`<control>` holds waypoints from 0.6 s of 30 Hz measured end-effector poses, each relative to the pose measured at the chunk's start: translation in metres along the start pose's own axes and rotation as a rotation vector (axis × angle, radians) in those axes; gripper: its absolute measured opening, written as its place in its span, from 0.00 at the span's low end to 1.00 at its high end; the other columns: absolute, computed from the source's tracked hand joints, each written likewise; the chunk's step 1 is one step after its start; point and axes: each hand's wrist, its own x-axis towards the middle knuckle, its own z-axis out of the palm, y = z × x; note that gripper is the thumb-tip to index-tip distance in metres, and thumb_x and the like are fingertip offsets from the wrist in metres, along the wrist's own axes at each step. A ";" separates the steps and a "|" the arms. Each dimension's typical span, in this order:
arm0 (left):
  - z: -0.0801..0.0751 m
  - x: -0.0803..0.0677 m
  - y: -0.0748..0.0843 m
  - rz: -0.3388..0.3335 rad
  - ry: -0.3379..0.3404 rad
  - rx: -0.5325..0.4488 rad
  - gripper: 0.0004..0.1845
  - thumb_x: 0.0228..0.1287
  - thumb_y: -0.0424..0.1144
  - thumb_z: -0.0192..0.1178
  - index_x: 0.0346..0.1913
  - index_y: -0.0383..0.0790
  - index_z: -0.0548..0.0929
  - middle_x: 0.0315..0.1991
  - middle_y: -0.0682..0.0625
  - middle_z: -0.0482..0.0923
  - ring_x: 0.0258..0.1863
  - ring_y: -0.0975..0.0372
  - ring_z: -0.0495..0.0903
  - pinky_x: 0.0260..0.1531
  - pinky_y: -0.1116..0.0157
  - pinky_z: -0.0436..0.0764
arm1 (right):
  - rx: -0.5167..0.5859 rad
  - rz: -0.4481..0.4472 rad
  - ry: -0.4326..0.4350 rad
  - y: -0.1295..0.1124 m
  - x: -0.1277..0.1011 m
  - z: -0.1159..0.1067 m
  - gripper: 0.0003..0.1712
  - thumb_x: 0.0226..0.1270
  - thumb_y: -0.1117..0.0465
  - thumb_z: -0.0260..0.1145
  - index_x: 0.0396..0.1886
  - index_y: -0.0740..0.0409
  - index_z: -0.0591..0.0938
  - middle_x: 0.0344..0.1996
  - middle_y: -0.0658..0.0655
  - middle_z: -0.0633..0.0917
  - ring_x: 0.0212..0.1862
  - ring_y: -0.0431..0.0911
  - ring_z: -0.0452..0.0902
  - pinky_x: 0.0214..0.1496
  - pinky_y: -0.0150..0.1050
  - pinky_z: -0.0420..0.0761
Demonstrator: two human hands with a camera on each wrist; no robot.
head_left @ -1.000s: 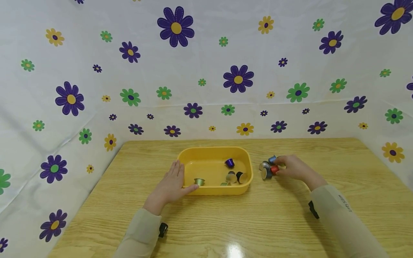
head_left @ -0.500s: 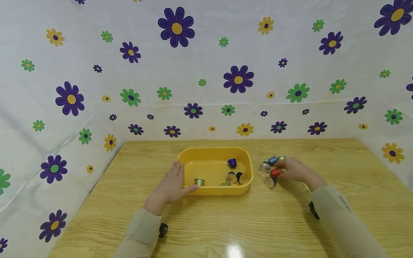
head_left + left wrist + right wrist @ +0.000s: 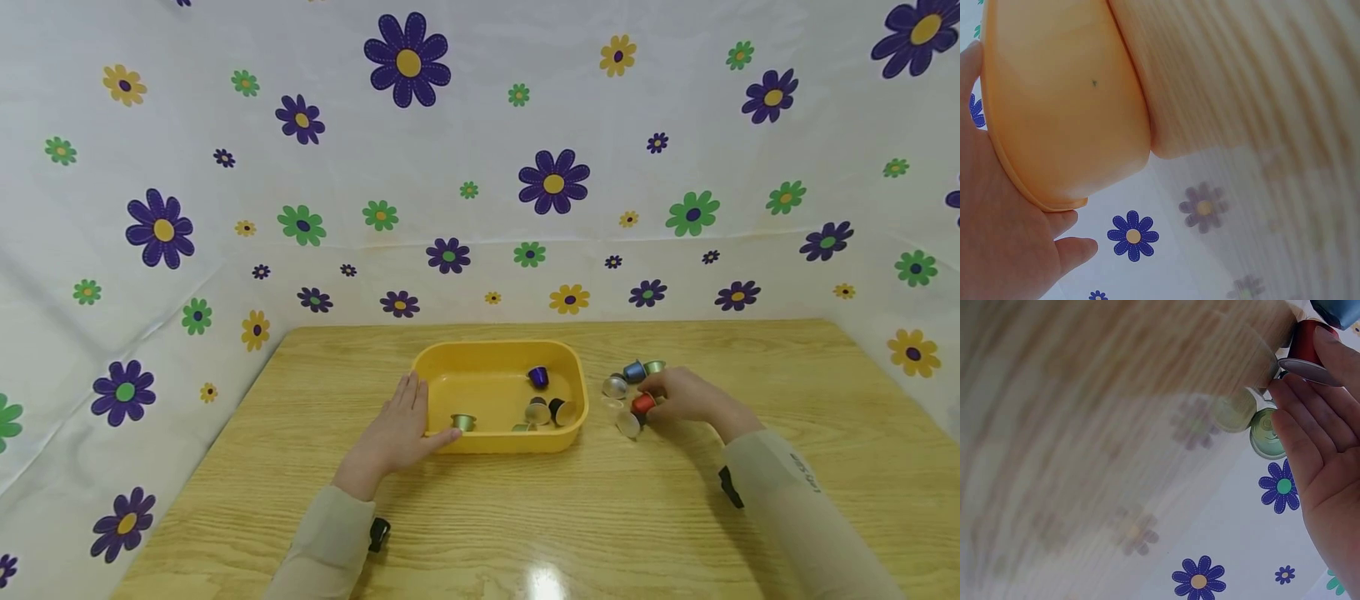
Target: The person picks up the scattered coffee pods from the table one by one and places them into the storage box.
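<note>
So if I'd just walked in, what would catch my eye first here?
Probably the yellow tub in the middle of the wooden table, with a few coffee capsules inside, against the flowered cloth backdrop. The left hand rests against the tub's left end, while the right hand pinches a red capsule among a small cluster to the tub's right.

A glossy yellow plastic tub (image 3: 498, 442) pressed against the left hand's (image 3: 393, 435) fingers. Shiny metallic foil capsules (image 3: 625, 387) lay at the right hand's (image 3: 681, 397) fingertips, on a smooth, glossy wood-grain table (image 3: 525, 525).
</note>
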 end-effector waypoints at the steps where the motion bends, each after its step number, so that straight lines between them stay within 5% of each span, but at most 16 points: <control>1: 0.000 0.000 0.000 -0.001 -0.002 -0.002 0.54 0.54 0.70 0.39 0.65 0.25 0.43 0.67 0.34 0.34 0.66 0.48 0.34 0.60 0.50 0.47 | 0.002 -0.002 -0.001 0.000 0.000 0.000 0.18 0.50 0.67 0.66 0.43 0.69 0.78 0.34 0.57 0.80 0.36 0.48 0.73 0.40 0.45 0.75; 18: -0.001 0.000 0.001 0.008 0.004 0.003 0.53 0.55 0.70 0.40 0.65 0.24 0.44 0.67 0.33 0.35 0.66 0.47 0.35 0.60 0.49 0.48 | -0.024 -0.048 0.067 0.002 -0.002 -0.002 0.18 0.50 0.65 0.66 0.42 0.69 0.79 0.35 0.59 0.80 0.38 0.51 0.74 0.41 0.48 0.74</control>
